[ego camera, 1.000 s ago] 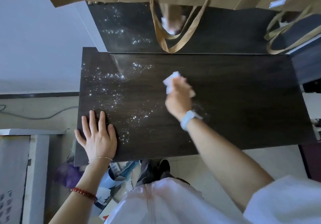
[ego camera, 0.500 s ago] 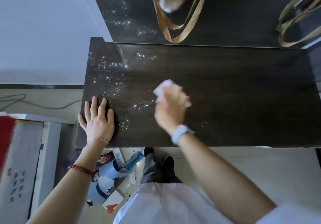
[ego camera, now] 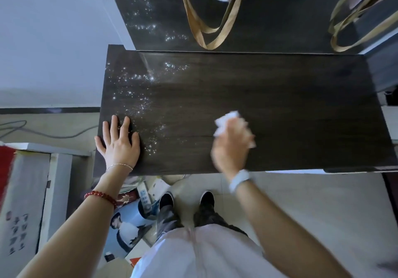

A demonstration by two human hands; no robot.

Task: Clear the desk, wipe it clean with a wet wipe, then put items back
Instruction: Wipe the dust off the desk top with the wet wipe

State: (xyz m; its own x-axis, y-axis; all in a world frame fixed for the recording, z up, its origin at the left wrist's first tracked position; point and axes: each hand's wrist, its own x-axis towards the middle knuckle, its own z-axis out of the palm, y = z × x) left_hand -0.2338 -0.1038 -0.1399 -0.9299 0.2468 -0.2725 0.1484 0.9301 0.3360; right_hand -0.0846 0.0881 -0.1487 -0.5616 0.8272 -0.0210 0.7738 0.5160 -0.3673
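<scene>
While flat-fingered left hand on desk, wet wipe bunched in right hand's grip.

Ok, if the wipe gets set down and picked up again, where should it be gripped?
Probably from above, by the bunched middle. The wet wipe is crumpled under the right hand, flat against the desk, so a loose corner would let it trail.

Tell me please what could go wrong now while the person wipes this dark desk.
1. The shiny droplets lie far from the wet wipe held by the right hand; that patch may be missed.
2. The left hand presses flat on the desk beside the droplets, so it may leave prints or smear them.
</scene>
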